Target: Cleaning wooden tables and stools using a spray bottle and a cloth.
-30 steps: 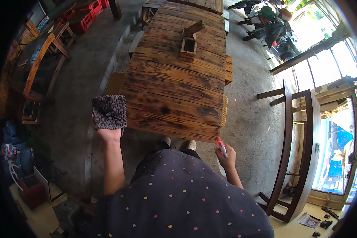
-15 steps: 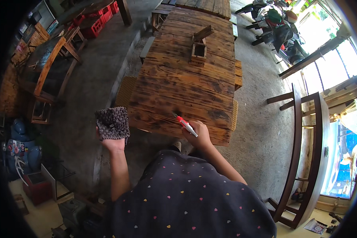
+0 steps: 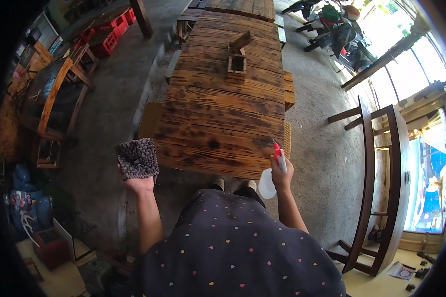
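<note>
My left hand (image 3: pixel 140 185) is left of the table's near corner, holding up a thick dark grey woven cloth (image 3: pixel 137 158). The cloth hides most of that hand's fingers. My right hand (image 3: pixel 283 174) is closed around the neck of a spray bottle (image 3: pixel 268 185) with a red and white spray head and a whitish translucent body. Its nozzle points away from me, near the right front corner of the wooden table (image 3: pixel 218 114). The tabletop has dark, burnt-looking grain.
A small wooden holder (image 3: pixel 237 67) stands on the far part of the table. Yellow woven seats (image 3: pixel 150 119) show at its sides. To the right lies a dark wooden bench frame (image 3: pixel 394 198); motorbikes (image 3: pixel 339 32) are parked beyond. Red crates (image 3: pixel 104 43) sit far left.
My right hand has swung to the right with the spray bottle, from over the table's front to its right corner, and the bottle's body now shows. My left hand has barely moved.
</note>
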`<state>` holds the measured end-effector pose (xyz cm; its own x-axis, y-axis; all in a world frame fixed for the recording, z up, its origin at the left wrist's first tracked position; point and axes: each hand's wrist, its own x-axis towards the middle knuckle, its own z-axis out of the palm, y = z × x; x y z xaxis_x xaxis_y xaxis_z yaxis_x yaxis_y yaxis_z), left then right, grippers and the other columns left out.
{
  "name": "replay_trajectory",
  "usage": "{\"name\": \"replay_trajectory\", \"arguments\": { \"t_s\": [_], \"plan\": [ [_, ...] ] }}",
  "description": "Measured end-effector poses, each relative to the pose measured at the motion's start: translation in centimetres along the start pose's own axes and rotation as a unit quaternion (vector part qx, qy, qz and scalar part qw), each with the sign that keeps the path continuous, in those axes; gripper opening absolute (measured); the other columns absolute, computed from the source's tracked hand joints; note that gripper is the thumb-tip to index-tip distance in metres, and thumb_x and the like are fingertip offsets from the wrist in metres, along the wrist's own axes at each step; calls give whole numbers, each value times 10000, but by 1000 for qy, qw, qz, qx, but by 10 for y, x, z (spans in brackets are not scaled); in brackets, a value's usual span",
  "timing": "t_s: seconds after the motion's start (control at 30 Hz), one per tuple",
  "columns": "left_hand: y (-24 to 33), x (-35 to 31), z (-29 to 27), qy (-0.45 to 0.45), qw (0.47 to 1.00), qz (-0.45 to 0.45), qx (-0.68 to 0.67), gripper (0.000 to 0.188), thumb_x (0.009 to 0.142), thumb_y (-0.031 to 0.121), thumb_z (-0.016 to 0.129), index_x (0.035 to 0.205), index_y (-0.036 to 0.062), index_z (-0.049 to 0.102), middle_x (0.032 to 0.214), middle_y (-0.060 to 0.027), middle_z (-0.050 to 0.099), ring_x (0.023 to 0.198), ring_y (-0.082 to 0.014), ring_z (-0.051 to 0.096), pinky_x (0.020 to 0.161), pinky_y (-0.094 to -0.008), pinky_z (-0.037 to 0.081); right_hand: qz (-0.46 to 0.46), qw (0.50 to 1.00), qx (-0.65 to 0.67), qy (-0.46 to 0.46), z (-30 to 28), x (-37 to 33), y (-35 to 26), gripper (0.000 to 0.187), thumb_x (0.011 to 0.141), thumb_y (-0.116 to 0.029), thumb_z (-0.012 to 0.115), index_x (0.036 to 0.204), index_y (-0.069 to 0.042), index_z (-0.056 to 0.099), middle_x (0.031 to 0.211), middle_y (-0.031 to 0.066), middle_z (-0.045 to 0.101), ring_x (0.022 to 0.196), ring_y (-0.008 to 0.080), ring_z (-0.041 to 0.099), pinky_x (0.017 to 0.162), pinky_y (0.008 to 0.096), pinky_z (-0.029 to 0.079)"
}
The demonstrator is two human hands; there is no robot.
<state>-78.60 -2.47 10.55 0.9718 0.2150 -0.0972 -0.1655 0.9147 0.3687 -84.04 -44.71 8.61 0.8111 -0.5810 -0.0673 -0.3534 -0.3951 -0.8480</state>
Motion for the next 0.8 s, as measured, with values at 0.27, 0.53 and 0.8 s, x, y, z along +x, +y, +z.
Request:
{"name": "replay_trajectory", "arguments": {
  "t_s": [0.27,0.53,0.8],
  "plan": [
    [-27,39,13,56,994,33,83,572,941,478,398,1318,70,535,1339,-123,551,1253,-328,499,1083,-478,371,20,996,-58,58,-57,-12,50,194,837,-227,709,885,-48,654,693,69,613,619,153,564,625,314,472],
    [-112,50,-63,-172,494,147,839,370,978,323,441,1224,95,598,1276,-131,580,1204,-332,512,1052,-414,359,126,990,63,-13,-96,-26,76,150,839,-138,716,875,-31,617,746,4,591,683,99,543,645,270,451],
    [-176,15,-72,-156,242,136,948,546,962,397,444,1472,222,361,1576,-92,214,1428,-411,188,1135,-546,217,98,995,23,0,-132,-15,101,170,857,-156,708,920,-24,622,758,12,585,684,88,518,635,256,432]
  ]
}}
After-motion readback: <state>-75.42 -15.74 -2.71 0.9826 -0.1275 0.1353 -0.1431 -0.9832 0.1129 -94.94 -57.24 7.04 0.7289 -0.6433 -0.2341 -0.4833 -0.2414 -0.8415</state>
